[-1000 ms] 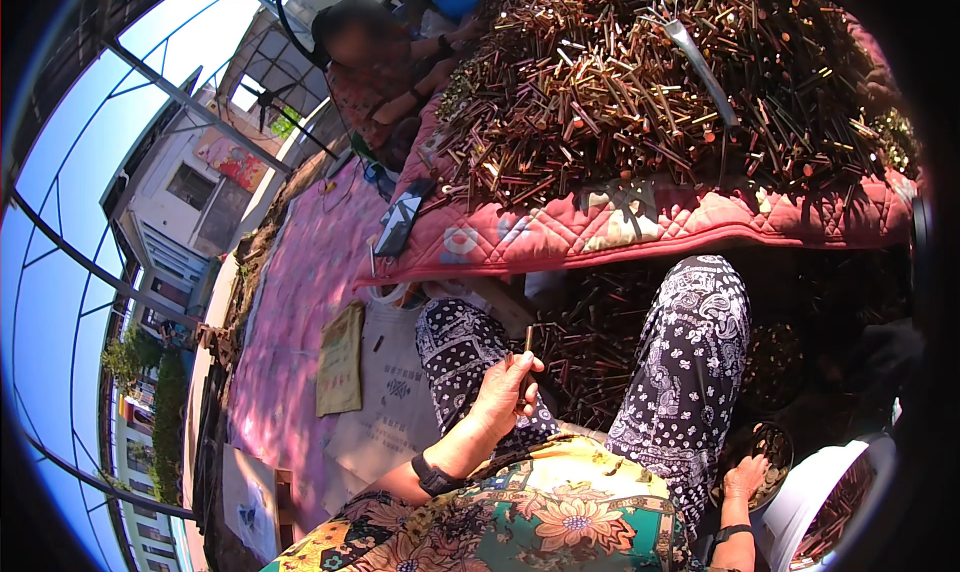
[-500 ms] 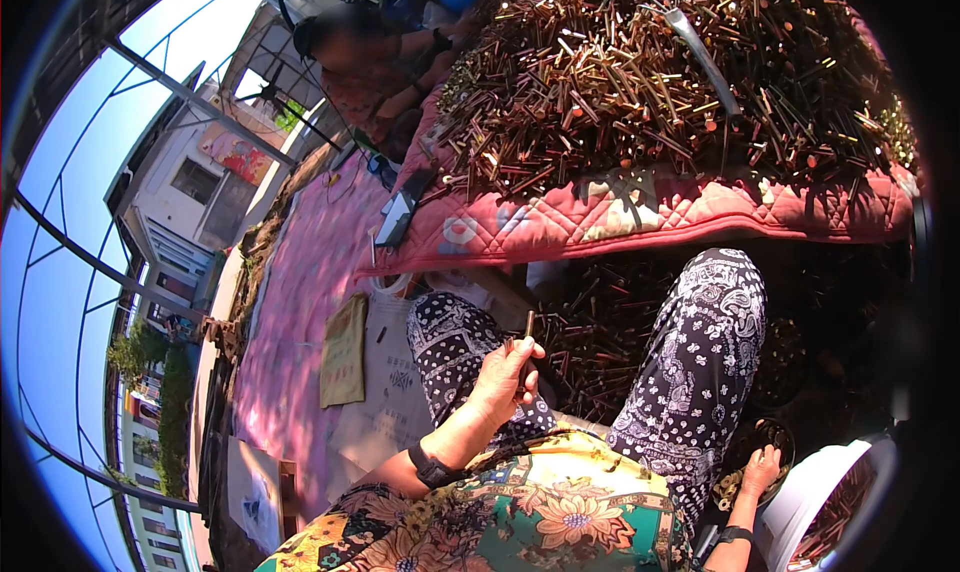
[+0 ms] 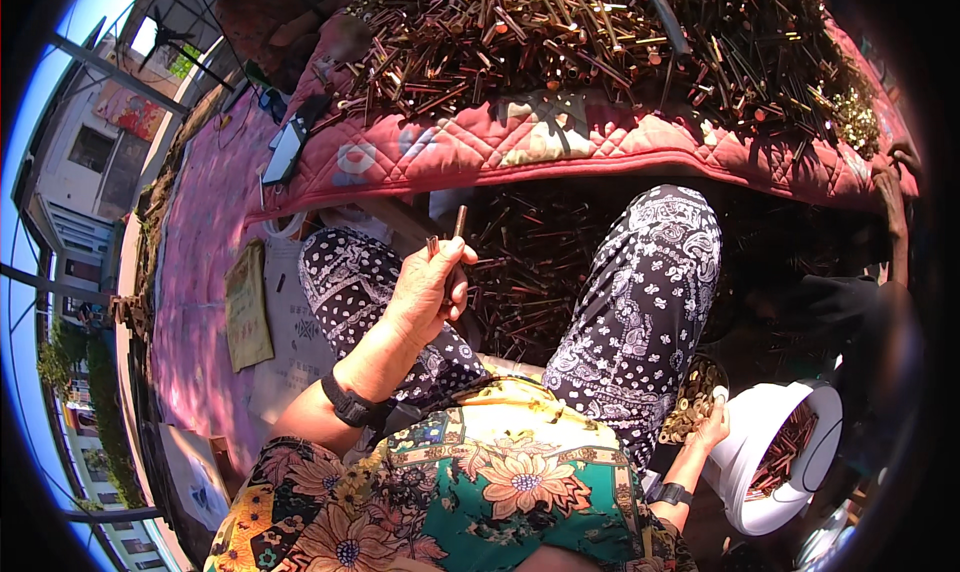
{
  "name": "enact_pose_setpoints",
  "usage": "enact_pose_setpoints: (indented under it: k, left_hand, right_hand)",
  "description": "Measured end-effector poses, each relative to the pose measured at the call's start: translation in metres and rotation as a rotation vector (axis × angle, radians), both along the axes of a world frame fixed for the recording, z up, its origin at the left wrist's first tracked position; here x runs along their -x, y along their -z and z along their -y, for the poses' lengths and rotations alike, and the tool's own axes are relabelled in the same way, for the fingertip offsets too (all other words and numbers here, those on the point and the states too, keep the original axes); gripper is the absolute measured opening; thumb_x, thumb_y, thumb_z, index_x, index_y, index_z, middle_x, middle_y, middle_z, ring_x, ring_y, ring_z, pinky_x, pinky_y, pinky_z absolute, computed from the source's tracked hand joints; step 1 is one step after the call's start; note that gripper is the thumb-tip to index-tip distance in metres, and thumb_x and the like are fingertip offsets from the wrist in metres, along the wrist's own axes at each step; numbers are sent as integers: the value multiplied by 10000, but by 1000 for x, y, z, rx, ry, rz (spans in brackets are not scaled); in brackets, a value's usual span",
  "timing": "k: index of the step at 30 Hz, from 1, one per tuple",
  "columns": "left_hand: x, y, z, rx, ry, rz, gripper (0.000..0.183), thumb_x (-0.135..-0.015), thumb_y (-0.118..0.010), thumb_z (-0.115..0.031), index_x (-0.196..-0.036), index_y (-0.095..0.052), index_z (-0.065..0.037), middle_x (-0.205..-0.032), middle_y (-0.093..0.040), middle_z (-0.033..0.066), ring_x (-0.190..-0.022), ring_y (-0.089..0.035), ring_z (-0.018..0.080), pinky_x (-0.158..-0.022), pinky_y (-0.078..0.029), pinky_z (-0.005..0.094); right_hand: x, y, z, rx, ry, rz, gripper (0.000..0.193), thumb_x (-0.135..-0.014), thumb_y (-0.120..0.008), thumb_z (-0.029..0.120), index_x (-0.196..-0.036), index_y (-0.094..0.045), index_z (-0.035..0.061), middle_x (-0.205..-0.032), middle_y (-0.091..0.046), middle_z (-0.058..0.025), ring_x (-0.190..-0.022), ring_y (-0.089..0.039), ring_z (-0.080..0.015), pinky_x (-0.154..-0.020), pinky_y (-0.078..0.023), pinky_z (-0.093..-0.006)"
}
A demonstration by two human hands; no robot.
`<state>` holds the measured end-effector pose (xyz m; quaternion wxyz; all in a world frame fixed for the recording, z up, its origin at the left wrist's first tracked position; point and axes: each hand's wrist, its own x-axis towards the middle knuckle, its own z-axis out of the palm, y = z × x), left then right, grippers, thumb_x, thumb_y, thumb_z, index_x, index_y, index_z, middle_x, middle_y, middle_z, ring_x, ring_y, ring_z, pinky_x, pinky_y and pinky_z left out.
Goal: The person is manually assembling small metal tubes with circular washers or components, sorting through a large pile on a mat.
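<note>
My left hand [image 3: 432, 287] is raised over my left thigh, closed around several thin coppery metal bolts [image 3: 461, 222] whose ends stick up past the thumb. Down at the right, my right hand [image 3: 712, 422] is at the edge of a bowl of small brass-coloured rings [image 3: 690, 404] that look like nuts. Its thumb and fingers are pressed together; whatever they pinch is too small to make out. Beside that hand a white bucket [image 3: 735, 462] leans, with loose bolts [image 3: 785, 452] inside it.
A large heap of bolts [image 3: 560, 42] covers a table draped with a red quilt [image 3: 420, 162]. On the heap lies a grey metal bar [image 3: 662, 12]; a phone [image 3: 288, 150] rests at the quilt's left corner. More bolts [image 3: 530, 262] lie below, between my knees. Another person [image 3: 265, 22] sits at far left.
The view has turned, so the table and my legs sit further left and higher. My right hand has lifted from inside the bowl to its edge. My left hand still holds the bolts.
</note>
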<state>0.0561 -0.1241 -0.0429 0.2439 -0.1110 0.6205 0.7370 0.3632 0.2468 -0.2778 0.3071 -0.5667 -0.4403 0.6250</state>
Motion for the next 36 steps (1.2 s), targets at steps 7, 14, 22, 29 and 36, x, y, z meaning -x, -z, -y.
enact_pose_setpoints:
  k: [7, 14, 22, 29, 36]
  left_hand:
    - [61, -19, -2, -94, 61, -77, 282, -914, -499, -301, -856, -548, -29, -465, -393, -8, -337, -340, 79, -314, -272, 197]
    - [113, 5, 4, -203, 79, -84, 286, -889, -541, -345, -872, -604, -67, -505, -430, -14, -378, -372, 57, -325, -288, 187]
    - [124, 25, 17, -341, 60, 32, 308, -893, -534, -322, -958, -618, -33, -602, -505, -18, -440, -420, 32, -331, -305, 164]
    - [135, 28, 16, -367, -15, 122, 229, -860, -542, -282, -868, -626, -69, -593, -511, -6, -425, -426, 39, -339, -310, 177]
    - [138, 19, 15, -383, -19, 61, 284, -892, -533, -300, -963, -607, -35, -747, -576, 4, -461, -436, 26, -319, -307, 152]
  right_hand:
    - [103, -194, 3, -280, -199, -505, 227, -880, -580, 184, -986, -584, -17, -725, -598, -71, -478, -464, -93, -399, -354, -183]
    - [337, -297, 97, -404, -909, -419, 211, -841, -634, 136, -1011, -630, 12, -666, -593, -2, -486, -494, -34, -390, -353, -168]
    - [489, -203, 184, -1641, -974, 152, 202, -739, -660, 256, -883, -667, 114, -880, -608, -65, -712, -618, -255, -625, -493, -354]
    - [504, -195, 184, -1671, -790, -110, 158, -694, -689, 123, -849, -675, 94, -906, -600, -44, -765, -603, -231, -678, -490, -318]
    - [509, -191, 178, -1772, -679, -115, 214, -727, -652, 74, -938, -687, 83, -818, -609, -79, -725, -566, -237, -680, -466, -328]
